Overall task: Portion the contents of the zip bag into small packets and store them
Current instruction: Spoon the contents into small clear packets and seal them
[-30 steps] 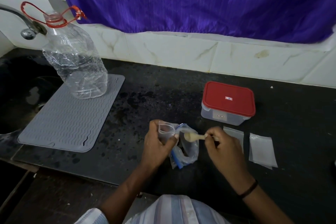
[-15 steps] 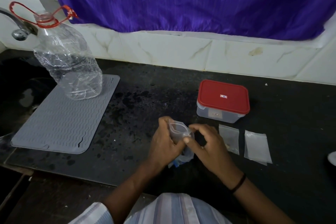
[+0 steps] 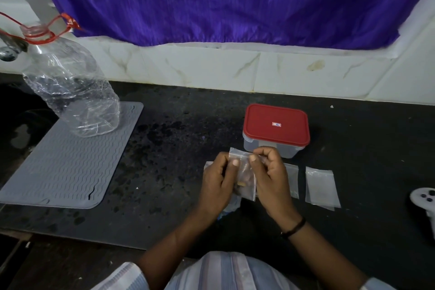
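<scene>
Both hands are up over the middle of the black counter (image 3: 179, 153), pinching the top edge of one small clear packet (image 3: 246, 173) between them. The left hand (image 3: 217, 182) has its thumb pressed on the packet's upper left, fingers curled behind it, and the right hand (image 3: 270, 176) pinches the upper right corner with thumb and forefinger. So both hands are closed on that same packet. There's a bit of tan stuff sitting low inside it.

The zip bag (image 3: 231, 206) is mostly hidden under the hands; only a crumpled bit with a blue edge peeks out at about 6 o'clock from the packet. Two more flat packets lie on the counter at 3 o'clock from the hands: one (image 3: 292, 180) partly behind the right hand, the other (image 3: 321, 187) just past it. The red-lidded container (image 3: 276, 127) sits closed at 12 o'clock, just beyond the fingers.

Way over at 9 to 10 o'clock there's a grey ribbed mat (image 3: 63, 167) with a big clear plastic bottle (image 3: 70, 87) standing on its far end.
</scene>
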